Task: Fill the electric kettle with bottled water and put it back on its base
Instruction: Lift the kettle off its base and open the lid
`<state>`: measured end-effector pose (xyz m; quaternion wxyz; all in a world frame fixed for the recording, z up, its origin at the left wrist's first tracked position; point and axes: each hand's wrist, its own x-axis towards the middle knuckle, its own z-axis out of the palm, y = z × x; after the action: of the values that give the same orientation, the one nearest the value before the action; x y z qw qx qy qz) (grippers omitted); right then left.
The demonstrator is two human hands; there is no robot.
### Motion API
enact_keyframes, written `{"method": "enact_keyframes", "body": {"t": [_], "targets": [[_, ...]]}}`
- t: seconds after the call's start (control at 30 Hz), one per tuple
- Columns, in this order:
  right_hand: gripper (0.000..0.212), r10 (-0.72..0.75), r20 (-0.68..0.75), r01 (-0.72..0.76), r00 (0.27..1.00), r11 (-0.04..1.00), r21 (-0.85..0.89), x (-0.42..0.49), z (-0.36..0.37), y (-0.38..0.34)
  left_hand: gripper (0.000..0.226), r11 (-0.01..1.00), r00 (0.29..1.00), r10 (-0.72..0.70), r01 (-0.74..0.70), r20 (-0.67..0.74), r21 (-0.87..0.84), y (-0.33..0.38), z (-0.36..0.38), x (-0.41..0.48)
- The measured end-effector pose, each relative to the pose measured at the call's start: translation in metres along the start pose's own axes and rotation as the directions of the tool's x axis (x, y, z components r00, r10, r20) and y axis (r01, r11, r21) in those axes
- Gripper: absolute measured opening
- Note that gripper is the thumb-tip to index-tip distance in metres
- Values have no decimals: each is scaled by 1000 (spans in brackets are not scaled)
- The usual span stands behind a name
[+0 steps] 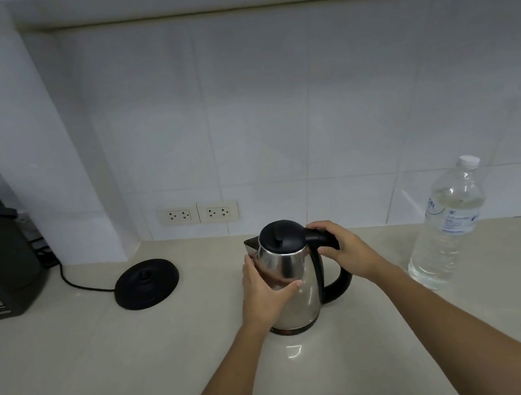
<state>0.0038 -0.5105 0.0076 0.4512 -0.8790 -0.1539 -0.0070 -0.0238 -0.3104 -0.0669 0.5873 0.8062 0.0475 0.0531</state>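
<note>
The kettle [290, 275] stands upright mid-bench, off its base [146, 283], lid shut. The left hand [263, 292] cups its steel side; the right hand [342, 247] wraps the handle top. The capped bottle [448, 223] stands right, nearer the right hand.

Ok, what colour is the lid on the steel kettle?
Black, on the shiny steel kettle's lid; clearest in the head view.
</note>
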Motion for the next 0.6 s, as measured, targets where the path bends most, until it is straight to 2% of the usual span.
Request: {"method": "enact_keyframes", "body": {"t": [0.13,0.2,0.3,0.37,0.5,0.6], "targets": [[32,104,-65,-106,992,994,-39,11,4,-20,117,1000,999,-22,22,30,7,-3,-1,3],[27,130,-90,-141,987,980,-139,19,9,-37,118,999,999,-25,25,31,22,-7,-2,3],[52,175,-59,-182,983,870,-458,33,24,-65,101,999,999,-32,31,23,20,-10,-1,-1],[62,194,-46,-184,980,793,-580,39,35,-75,99,1000,1000,-24,24,-14,11,-11,4,-8],[64,184,-119,-217,976,740,-637,41,44,-74,113,1000,995,23,-22,-94,13,-17,17,-25],[64,155,-133,-204,979,724,-659,40,48,-71,113,998,992,51,-46,-113,41,-18,21,-35]]}}
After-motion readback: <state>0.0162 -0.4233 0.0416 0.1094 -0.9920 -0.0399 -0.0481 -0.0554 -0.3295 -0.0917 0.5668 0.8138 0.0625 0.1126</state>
